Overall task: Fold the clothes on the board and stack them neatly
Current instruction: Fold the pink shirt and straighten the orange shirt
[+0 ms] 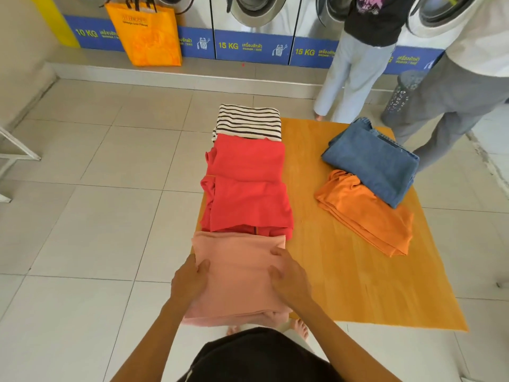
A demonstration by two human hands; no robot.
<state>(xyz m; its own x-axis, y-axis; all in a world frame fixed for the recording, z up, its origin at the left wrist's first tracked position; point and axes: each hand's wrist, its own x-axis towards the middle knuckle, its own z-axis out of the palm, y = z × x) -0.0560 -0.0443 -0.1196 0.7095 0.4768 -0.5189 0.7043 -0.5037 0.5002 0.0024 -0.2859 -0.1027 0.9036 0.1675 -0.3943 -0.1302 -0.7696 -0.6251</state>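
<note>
A folded pink garment [238, 282] lies at the near left corner of the wooden board [347, 277]. My left hand [190, 279] grips its left edge with the thumb on top. My right hand [289, 279] holds its right edge, thumb and forefinger on the cloth. Behind it, a folded red garment [248, 188] and a folded striped black-and-white garment [249, 122] form a row along the board's left side. On the right side, folded blue jeans [371, 161] partly overlap a folded orange garment [363, 216].
The board lies on a white tiled floor [96, 216]. Two people [355, 78] stand at the far right by a row of washing machines [253, 28]. An orange bag [146, 34] leans against the machines. A dark perforated basket [402, 92] stands near the people.
</note>
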